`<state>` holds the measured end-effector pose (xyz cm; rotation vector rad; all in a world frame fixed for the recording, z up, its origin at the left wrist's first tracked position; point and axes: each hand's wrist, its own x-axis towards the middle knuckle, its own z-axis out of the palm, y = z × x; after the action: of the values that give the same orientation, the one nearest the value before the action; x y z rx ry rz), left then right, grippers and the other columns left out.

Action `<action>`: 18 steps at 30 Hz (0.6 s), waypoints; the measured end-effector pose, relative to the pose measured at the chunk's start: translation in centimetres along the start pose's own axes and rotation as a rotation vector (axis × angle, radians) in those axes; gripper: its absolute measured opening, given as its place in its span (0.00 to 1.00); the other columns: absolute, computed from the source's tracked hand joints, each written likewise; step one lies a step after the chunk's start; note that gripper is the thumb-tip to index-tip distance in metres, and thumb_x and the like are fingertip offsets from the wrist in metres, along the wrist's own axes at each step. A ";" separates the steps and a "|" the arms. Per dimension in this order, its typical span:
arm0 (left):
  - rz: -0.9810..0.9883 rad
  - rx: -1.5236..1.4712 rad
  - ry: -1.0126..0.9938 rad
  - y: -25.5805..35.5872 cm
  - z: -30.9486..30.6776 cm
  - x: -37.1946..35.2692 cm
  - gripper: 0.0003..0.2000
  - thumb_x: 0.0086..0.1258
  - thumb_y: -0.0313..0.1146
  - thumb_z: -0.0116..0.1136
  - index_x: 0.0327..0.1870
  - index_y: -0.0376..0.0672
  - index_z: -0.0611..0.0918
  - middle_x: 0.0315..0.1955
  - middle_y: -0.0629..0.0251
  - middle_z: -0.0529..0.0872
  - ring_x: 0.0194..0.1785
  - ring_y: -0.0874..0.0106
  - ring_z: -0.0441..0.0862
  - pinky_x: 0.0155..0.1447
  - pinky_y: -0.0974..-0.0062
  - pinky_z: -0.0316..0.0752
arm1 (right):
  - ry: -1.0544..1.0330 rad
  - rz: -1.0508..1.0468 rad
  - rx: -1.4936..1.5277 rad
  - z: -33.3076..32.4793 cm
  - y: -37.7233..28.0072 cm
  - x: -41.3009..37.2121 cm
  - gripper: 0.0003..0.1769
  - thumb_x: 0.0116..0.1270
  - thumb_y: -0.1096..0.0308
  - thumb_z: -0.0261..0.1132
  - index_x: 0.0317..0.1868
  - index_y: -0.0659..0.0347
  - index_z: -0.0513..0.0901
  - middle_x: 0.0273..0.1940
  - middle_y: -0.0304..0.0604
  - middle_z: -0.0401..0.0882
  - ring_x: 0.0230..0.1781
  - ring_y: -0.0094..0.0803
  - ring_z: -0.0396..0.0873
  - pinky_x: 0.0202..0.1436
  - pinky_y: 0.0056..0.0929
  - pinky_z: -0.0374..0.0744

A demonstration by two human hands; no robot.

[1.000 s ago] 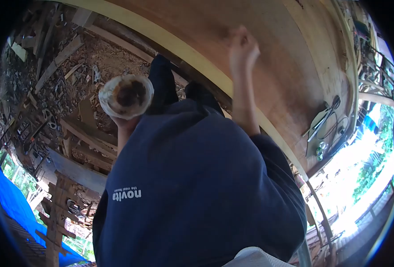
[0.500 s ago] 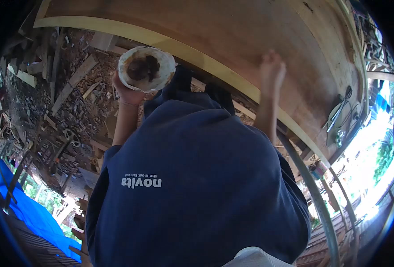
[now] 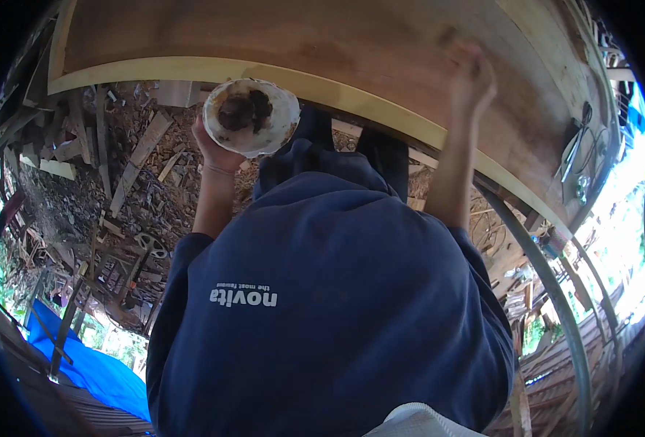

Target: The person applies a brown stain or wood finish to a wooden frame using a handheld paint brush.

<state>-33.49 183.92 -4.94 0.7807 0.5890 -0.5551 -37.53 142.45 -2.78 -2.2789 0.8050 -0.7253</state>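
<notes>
My left hand point(image 3: 219, 149) is wrapped around the side of a white bowl-like container point(image 3: 282, 120). Its rim is stained and ragged, and a dark brown substance lies inside. It is held near the light-edged front of a large brown wooden panel point(image 3: 264, 33). Over that panel, further right, is my right hand point(image 3: 474, 80), smeared by motion with its fingers curled in. A small brownish, blurred shape point(image 3: 450, 38) shows at its fingertips; I cannot tell what it is.
Wood scraps point(image 3: 140, 164) and shavings litter the ground at left. On the panel's right end lies a cluster of thin tools or wires point(image 3: 573, 153). A curved grey pole point(image 3: 555, 291) runs down at right. A blue tarp point(image 3: 82, 371) hangs at lower left.
My right hand has moved further out over the panel, up and to the right. The container in my left hand sits slightly further right in view, and the whole view has shifted a little.
</notes>
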 end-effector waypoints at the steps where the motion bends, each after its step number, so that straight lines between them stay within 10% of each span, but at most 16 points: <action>1: -0.034 0.002 -0.099 0.2 0.0 0.6 0.41 0.61 0.64 0.50 0.72 0.47 0.65 0.66 0.53 0.70 0.69 0.53 0.67 0.71 0.47 0.63 | 0.046 0.133 0.098 -2.5 4.0 -0.1 0.15 0.74 0.62 0.57 0.39 0.61 0.88 0.35 0.43 0.87 0.33 0.27 0.84 0.38 0.27 0.81; 9: -0.129 -0.038 -0.309 -2.0 4.7 4.4 0.45 0.59 0.66 0.53 0.73 0.45 0.63 0.66 0.52 0.71 0.67 0.54 0.70 0.68 0.49 0.68 | -0.197 -0.003 0.068 6.9 0.2 -3.5 0.16 0.71 0.56 0.58 0.50 0.53 0.85 0.38 0.59 0.84 0.41 0.54 0.83 0.46 0.46 0.81; 10: -0.127 -0.028 -0.315 -2.2 5.1 4.3 0.45 0.59 0.66 0.53 0.73 0.45 0.63 0.66 0.52 0.71 0.67 0.54 0.70 0.68 0.49 0.68 | -0.385 -0.064 -0.333 7.1 -7.0 -2.7 0.19 0.73 0.57 0.53 0.46 0.64 0.82 0.42 0.49 0.85 0.40 0.42 0.85 0.45 0.43 0.83; 12: -0.154 -0.017 -0.453 -2.9 6.2 3.8 0.45 0.58 0.67 0.53 0.72 0.45 0.64 0.66 0.52 0.71 0.67 0.53 0.70 0.68 0.48 0.68 | -0.326 -0.095 -0.164 10.2 -9.2 -1.7 0.19 0.74 0.57 0.55 0.40 0.67 0.82 0.37 0.48 0.84 0.38 0.39 0.85 0.43 0.39 0.83; 14: -0.176 0.061 -0.326 -3.4 6.4 3.6 0.45 0.57 0.67 0.54 0.71 0.45 0.65 0.66 0.52 0.71 0.67 0.53 0.70 0.68 0.48 0.68 | -0.578 0.560 0.748 10.5 -10.2 0.4 0.20 0.76 0.58 0.55 0.37 0.67 0.84 0.31 0.50 0.84 0.34 0.41 0.87 0.37 0.36 0.83; 18: -0.178 0.064 -0.371 -5.3 3.0 5.2 0.46 0.56 0.71 0.53 0.71 0.45 0.66 0.66 0.53 0.70 0.68 0.53 0.69 0.69 0.47 0.67 | -0.111 0.217 0.638 3.9 -0.9 4.6 0.21 0.79 0.62 0.51 0.32 0.69 0.82 0.30 0.44 0.84 0.29 0.28 0.83 0.34 0.26 0.80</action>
<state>-32.42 177.22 -9.22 0.6663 0.2996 -0.8641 -31.63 141.20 -3.42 -1.6176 0.6387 -0.6343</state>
